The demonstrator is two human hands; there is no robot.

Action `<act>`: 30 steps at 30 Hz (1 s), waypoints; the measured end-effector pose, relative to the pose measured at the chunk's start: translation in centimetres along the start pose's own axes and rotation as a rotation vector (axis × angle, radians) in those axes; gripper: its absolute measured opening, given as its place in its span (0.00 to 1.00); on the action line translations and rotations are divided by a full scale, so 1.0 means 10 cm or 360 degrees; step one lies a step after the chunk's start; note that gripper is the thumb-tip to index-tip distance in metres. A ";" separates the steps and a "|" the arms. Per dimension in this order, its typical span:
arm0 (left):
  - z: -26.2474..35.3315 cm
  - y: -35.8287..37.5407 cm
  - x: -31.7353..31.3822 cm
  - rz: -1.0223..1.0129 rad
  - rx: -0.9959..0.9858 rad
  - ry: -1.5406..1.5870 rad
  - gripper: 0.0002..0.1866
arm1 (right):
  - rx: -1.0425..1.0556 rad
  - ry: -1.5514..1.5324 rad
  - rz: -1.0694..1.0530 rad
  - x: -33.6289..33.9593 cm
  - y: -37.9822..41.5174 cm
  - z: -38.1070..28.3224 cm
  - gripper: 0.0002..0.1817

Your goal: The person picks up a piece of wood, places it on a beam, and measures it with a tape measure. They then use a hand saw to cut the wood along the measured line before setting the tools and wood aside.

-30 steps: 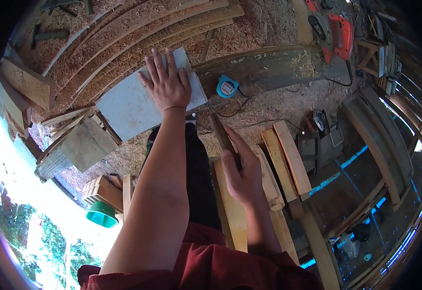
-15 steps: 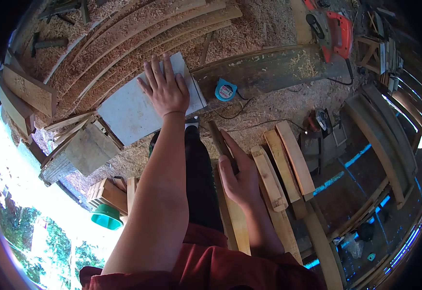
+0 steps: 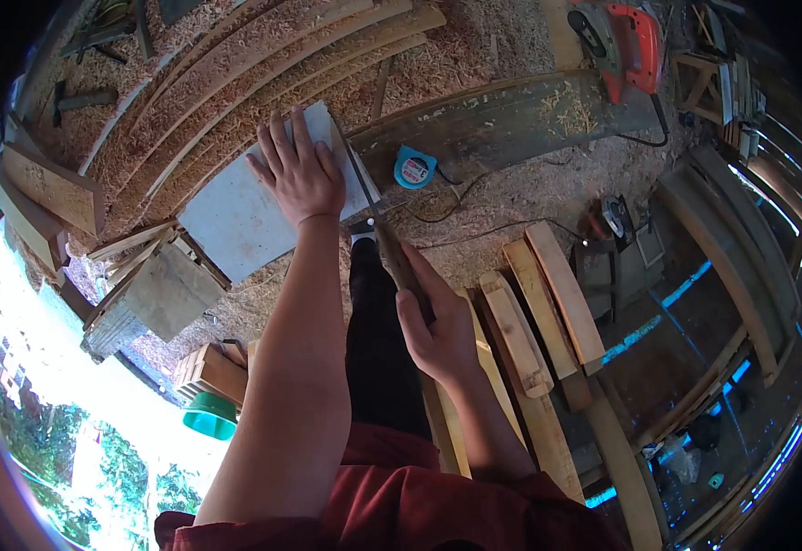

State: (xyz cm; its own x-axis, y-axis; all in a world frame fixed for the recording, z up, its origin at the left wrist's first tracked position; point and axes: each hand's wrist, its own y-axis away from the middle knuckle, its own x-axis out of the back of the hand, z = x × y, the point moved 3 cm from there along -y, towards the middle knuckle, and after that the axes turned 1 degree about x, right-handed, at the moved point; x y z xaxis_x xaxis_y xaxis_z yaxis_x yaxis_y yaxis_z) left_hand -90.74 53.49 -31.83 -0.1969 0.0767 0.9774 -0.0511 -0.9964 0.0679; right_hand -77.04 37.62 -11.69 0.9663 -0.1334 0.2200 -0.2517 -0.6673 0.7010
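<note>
My left hand (image 3: 298, 176) lies flat on a pale grey board (image 3: 236, 220), fingers stretched out and spread. In my right hand (image 3: 435, 323) is a handsaw (image 3: 390, 254), its wooden handle wrapped by my fingers and its thin dark blade seen almost edge-on. The blade runs along the board's right end, close to my left fingertips. A blue tape measure (image 3: 414, 169) sits just right of the blade on a dark, wide plank (image 3: 502, 129).
Curved wooden strips (image 3: 263, 69) lie on shavings at the top. A red power tool (image 3: 635, 55) with a cord rests at the plank's far end. Wood blocks (image 3: 562, 294) are stacked at my right; a green bowl (image 3: 210, 416) stands at lower left.
My right hand and the handsaw have moved slightly left and toward me. My left hand stays flat on the board, while the whole view has shifted a little.
</note>
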 end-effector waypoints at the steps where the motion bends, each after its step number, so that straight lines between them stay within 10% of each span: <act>1: 0.00 0.00 0.00 0.0007 -0.0001 -0.0017 0.36 | 0.0013 -0.0012 -0.0002 0.02 0.03 0.01 0.32; 30: 0.00 -0.01 0.00 0.0072 -0.0005 0.0034 0.35 | 0.0174 0.0046 0.0161 -0.02 -0.40 0.16 0.30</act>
State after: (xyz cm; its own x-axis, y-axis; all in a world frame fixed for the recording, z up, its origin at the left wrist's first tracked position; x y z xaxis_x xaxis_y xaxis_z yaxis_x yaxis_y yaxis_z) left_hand -90.75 53.62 -31.84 -0.2202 0.0324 0.9749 -0.0447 -0.9987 0.0231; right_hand -76.17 39.17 -15.67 0.9340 -0.1840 0.3061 -0.3388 -0.7276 0.5965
